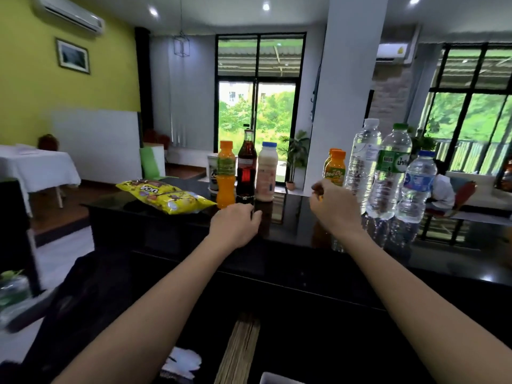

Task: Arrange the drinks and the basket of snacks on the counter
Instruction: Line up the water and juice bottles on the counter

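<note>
From the head cam I've got a glossy black counter (304, 217) with drinks lined up along its far edge: an orange juice bottle (225, 176), a dark cola bottle (246, 167) and a milky one with a blue cap (266, 173) stand side by side. My left hand (235, 225) is curled at the cola's base, fingers partly hidden, so I can't tell if it's gripping. My right hand (332, 206) is loosely closed near two more juice bottles (335, 167), beside three water bottles (388, 173). Yellow snack bags (166, 195) lie flat at left.
</note>
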### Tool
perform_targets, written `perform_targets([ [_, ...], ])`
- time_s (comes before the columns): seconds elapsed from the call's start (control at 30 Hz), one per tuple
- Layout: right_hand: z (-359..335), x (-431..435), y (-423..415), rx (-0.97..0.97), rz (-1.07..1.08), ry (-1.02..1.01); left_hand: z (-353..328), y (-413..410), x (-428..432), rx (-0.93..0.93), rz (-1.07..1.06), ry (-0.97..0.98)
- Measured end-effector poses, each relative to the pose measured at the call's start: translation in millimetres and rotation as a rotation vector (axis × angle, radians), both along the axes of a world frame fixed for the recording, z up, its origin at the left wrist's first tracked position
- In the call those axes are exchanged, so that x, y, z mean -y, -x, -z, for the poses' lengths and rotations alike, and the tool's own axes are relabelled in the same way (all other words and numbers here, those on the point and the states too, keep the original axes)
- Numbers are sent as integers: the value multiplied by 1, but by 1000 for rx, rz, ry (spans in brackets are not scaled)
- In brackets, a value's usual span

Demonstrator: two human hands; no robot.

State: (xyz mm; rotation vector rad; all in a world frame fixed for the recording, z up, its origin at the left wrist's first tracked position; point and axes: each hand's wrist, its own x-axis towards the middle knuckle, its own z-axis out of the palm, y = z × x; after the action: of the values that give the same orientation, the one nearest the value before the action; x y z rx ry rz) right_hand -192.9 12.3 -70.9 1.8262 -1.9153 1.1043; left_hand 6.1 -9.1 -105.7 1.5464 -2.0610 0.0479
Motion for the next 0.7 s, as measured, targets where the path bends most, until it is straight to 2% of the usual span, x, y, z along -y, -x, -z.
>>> perform_targets([
  [0.1, -10, 25, -51, 70, -199, -93, 12, -25, -6, 55, -76, 51],
  [0.23, -20, 59, -106, 318, -401, -231, 31, -49, -2, 113, -143, 63],
  [0.37, -24, 85, -137, 534, -534, -201, 34, -47, 1, 105, -175, 37],
  [0.57, -36, 111, -153, 455, -532, -229, 24, -40, 8, 84, -225, -68],
  [0.7, -35, 112, -152, 428, -521, -164, 24, -39, 11, 98, -247, -66],
])
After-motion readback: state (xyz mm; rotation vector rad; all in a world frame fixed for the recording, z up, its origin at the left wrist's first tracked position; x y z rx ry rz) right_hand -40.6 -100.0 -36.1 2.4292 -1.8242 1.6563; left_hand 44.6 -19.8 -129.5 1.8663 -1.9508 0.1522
